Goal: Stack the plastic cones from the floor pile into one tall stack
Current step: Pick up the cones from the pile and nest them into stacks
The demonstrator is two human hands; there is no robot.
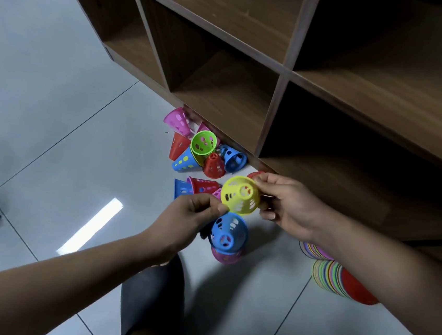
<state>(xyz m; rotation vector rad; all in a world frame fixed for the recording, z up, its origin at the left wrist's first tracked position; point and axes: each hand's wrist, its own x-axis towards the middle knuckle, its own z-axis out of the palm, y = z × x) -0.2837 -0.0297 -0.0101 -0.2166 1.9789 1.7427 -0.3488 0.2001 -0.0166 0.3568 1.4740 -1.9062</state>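
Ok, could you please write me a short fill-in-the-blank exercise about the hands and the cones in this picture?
1. The cone that the left hand and the right hand pinch by its rim is ____ in colour.
2. The short stack just below it has a ____ cone on top of a pink one.
3. The flat discs piled by the right forearm are topped by a ____ one.

Missing words: yellow; blue; red.
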